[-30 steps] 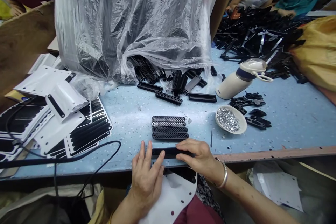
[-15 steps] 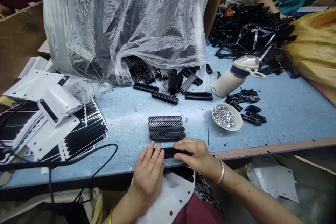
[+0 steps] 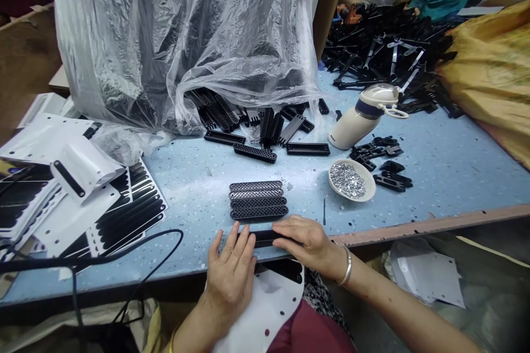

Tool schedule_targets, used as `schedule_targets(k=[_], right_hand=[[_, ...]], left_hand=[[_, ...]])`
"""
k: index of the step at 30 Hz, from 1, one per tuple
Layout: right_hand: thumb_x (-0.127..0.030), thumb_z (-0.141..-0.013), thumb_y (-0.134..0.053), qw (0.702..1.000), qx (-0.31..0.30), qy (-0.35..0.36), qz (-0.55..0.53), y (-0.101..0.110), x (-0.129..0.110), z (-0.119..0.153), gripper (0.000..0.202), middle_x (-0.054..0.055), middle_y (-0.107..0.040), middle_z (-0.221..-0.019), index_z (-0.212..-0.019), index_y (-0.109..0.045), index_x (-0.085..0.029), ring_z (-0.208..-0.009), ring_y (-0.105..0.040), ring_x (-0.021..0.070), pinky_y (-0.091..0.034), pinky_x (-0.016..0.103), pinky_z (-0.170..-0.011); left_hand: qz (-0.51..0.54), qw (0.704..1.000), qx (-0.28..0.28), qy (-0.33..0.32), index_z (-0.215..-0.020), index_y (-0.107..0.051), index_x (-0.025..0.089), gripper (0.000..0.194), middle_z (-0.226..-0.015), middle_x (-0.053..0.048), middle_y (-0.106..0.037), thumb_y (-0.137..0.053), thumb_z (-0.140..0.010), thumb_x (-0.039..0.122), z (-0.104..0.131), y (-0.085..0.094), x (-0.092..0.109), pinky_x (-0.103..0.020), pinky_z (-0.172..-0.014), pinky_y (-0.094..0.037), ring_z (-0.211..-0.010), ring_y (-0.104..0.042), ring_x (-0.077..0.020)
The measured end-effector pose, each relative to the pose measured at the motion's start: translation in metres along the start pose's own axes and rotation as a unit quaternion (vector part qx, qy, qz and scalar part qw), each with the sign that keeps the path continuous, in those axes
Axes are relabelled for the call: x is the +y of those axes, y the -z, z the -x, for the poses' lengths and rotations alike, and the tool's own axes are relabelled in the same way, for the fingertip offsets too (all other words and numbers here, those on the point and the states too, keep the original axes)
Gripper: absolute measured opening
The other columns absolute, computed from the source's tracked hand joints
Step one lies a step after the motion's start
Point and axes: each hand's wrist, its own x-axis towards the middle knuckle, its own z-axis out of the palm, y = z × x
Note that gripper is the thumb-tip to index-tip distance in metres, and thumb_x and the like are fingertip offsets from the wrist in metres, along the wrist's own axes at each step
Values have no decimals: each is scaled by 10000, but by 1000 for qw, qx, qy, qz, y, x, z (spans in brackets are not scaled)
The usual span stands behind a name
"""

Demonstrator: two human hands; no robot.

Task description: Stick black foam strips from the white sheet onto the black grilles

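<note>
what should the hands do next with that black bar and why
Probably slide the left hand along the black bar, pressing lightly: its outstretched fingers already lie over one end, while the right hand grips the other and could steady it.

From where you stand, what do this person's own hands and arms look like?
The left hand and right hand wear no gloves; no sleeves show. A silver-coloured bangle circles the right wrist, and a thin yellow band the left forearm.

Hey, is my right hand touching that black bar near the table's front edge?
Touching. The head view shows your right hand pinching the black bar between thumb and fingers, toward the bar's right end.
</note>
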Motion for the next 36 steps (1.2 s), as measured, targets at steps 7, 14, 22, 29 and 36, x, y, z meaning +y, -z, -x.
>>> schedule_targets(k=[7, 14, 22, 29, 36], right_hand=[[-306, -831, -671, 983, 85, -33, 160, 15, -13, 20, 330, 55, -627, -733, -1116, -615, -150, -674, -586, 190, -526, 339, -588], [-314, -894, -561, 967, 109, -118, 199, -10, -11, 10, 278, 11, -532, -546, -659, -599, -171, -485, -478, 118, -390, 251, -479], [-187, -935, -456, 971, 92, -91, 201, 13, -49, 36, 286, 9, -518, -554, -672, -568, -188, -514, -484, 125, -370, 254, -516], [-428, -809, -631, 954, 71, -286, 49, -21, -48, 107, 275, 31, -610, -590, -789, -640, -154, -491, -546, 151, -427, 248, -449], [-456, -718, -722, 855, 131, -430, -259, -10, -54, 128, 320, -9, -584, -534, -677, -638, -151, -460, -510, 121, -398, 222, -436]], left_hand=[[-9, 1000, -2, 7, -1259, -512, 47, 434, -1213, -229, -623, -542, -826, 43, -1, 2, 5, -566, -998, -352, -1277, -452, -372], [-17, 1000, 12, -1, -1286, -485, 46, 467, -1210, -236, -621, -547, -824, 54, -3, 2, 9, -567, -973, -374, -1293, -426, -384], [22, 1000, 13, -1, -1306, -453, 43, 497, -1252, -249, -587, -523, -814, 39, 0, 13, 8, -571, -991, -389, -1329, -376, -375], [163, 986, -40, -13, -1067, -619, 147, 269, -959, -142, -721, -534, -818, 93, 32, 30, 46, -412, -794, -530, -916, -679, -263], [290, 931, -64, 210, -950, -690, 182, 197, -896, -83, -732, -622, -764, 179, 58, 6, 52, -322, -710, -573, -802, -689, -215]])
